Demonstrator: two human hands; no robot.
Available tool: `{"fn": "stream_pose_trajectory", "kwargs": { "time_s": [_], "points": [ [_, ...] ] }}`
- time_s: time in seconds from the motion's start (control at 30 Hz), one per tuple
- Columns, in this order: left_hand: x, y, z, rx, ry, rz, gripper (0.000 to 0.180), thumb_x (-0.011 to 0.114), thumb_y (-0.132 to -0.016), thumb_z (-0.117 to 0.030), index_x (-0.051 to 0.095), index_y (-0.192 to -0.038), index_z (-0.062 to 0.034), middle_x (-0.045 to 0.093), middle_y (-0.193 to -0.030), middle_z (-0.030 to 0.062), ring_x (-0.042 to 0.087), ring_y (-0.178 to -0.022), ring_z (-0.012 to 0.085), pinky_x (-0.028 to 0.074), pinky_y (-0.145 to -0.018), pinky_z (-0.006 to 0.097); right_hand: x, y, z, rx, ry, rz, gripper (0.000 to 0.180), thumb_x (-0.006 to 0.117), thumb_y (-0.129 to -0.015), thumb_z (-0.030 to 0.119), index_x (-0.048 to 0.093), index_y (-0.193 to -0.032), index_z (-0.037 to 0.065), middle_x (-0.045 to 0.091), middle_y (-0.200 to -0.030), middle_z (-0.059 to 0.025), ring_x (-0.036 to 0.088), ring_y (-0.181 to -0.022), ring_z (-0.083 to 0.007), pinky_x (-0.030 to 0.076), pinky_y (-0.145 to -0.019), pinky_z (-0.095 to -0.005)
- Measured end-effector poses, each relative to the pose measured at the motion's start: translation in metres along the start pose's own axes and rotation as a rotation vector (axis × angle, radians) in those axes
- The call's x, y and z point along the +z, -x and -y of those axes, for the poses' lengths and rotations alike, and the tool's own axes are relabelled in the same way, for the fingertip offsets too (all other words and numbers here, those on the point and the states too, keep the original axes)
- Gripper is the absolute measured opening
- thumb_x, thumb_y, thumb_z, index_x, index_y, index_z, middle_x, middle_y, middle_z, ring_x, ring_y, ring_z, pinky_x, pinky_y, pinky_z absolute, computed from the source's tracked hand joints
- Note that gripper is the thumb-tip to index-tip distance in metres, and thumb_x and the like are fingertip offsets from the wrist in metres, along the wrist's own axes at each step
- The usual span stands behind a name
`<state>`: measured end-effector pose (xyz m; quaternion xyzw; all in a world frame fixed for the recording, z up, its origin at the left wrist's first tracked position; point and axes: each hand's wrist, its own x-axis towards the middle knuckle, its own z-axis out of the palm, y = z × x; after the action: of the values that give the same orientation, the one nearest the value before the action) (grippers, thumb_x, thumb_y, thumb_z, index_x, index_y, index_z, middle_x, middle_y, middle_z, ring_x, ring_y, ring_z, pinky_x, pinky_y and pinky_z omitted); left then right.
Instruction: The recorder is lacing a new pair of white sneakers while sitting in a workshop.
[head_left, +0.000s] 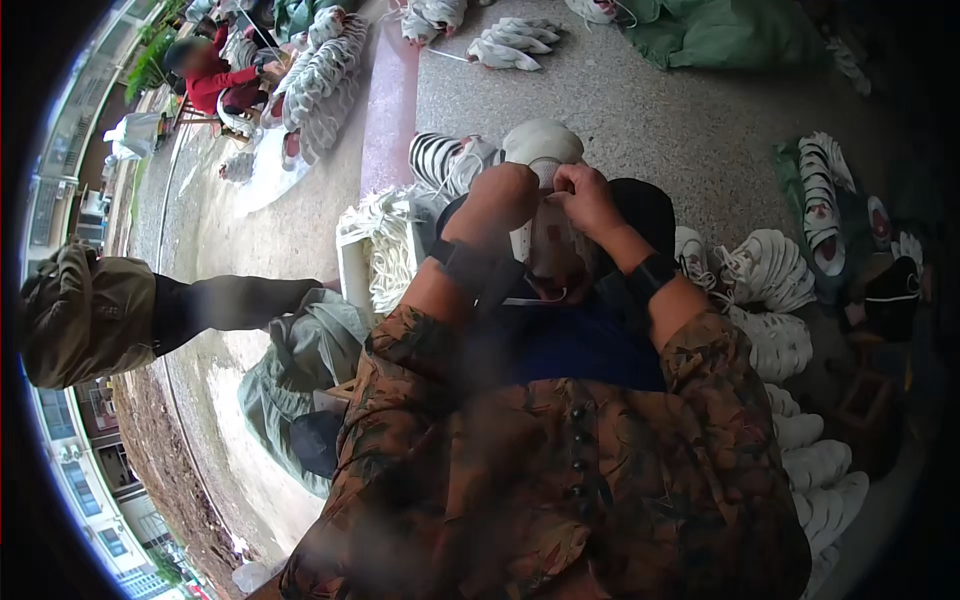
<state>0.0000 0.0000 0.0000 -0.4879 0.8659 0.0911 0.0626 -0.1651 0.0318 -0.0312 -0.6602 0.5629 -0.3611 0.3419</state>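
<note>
A white sneaker [543, 146] rests on my lap with its rounded toe pointing away from me and its opening towards my body. Both my hands meet over its lacing area. The fingers of my left hand [505, 197] are curled closed at the shoe's left side. On the other side, my right hand [592, 203] is closed in a pinch, thumb and forefinger together above the tongue. Whatever the fingertips grip is too small to make out. A white box of loose white shoelaces [388, 262] stands to the left of my forearm.
Stacked white shoes [768, 268] line my right side. More shoes [447, 163] lie just ahead, others [512, 43] farther off. A green sack [715, 35] lies at the back, a grey-green bag [300, 375] at my left. A person [212, 85] sits far left; another's leg [235, 303] is nearer.
</note>
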Motion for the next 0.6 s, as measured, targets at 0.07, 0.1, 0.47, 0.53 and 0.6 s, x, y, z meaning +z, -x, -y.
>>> {"fn": "stream_pose_trajectory", "kwargs": {
  "time_s": [0.07, 0.1, 0.47, 0.53, 0.6],
  "points": [
    [0.008, -0.006, 0.007, 0.087, -0.020, 0.016, 0.015, 0.058, -0.077, -0.020, 0.067, -0.082, -0.0086, 0.065, -0.074, 0.0128, 0.064, -0.067, 0.0301, 0.051, -0.060, 0.041, 0.002, 0.001, -0.001, -0.069, -0.004, -0.046, 0.015, 0.068, -0.065, 0.004, 0.054, -0.069, 0.003, 0.055, -0.070, -0.0136, 0.056, -0.072, -0.0317, 0.045, -0.065, -0.0398],
    [0.012, -0.011, 0.010, 0.088, -0.004, 0.038, 0.015, 0.058, -0.077, -0.020, 0.067, -0.082, -0.0086, 0.065, -0.074, 0.0128, 0.064, -0.067, 0.0301, 0.051, -0.060, 0.041, 0.000, -0.002, -0.003, -0.050, 0.007, -0.034, 0.015, 0.068, -0.065, 0.004, 0.054, -0.069, 0.003, 0.055, -0.070, -0.0136, 0.056, -0.072, -0.0317, 0.045, -0.065, -0.0398],
    [0.050, 0.020, -0.005, 0.098, 0.440, -0.567, 0.013, 0.060, -0.074, -0.016, 0.064, -0.086, -0.0164, 0.056, -0.072, 0.0041, 0.059, -0.068, 0.0229, 0.050, -0.061, 0.033, 0.008, 0.017, -0.003, -0.244, 0.011, -0.211, 0.019, 0.057, -0.062, -0.004, 0.052, -0.078, 0.005, 0.054, -0.083, -0.0132, 0.053, -0.086, -0.0313, 0.045, -0.074, -0.0368],
    [0.050, 0.026, -0.004, -0.012, 0.594, -0.542, 0.013, 0.060, -0.073, -0.016, 0.065, -0.085, -0.0157, 0.056, -0.073, 0.0050, 0.059, -0.069, 0.0241, 0.050, -0.062, 0.033, 0.006, 0.019, -0.003, -0.275, 0.010, -0.216, 0.019, 0.057, -0.062, -0.004, 0.052, -0.078, 0.004, 0.054, -0.083, -0.0133, 0.053, -0.087, -0.0317, 0.045, -0.075, -0.0369],
    [0.052, 0.031, 0.000, 0.054, 0.640, -0.605, 0.011, 0.061, -0.074, -0.017, 0.065, -0.083, -0.0124, 0.057, -0.074, 0.0066, 0.059, -0.070, 0.0263, 0.051, -0.063, 0.034, 0.005, 0.022, -0.005, -0.299, 0.006, -0.219, 0.019, 0.057, -0.062, -0.005, 0.052, -0.078, 0.004, 0.054, -0.084, -0.0134, 0.053, -0.088, -0.0320, 0.045, -0.075, -0.0370]
  ]
}}
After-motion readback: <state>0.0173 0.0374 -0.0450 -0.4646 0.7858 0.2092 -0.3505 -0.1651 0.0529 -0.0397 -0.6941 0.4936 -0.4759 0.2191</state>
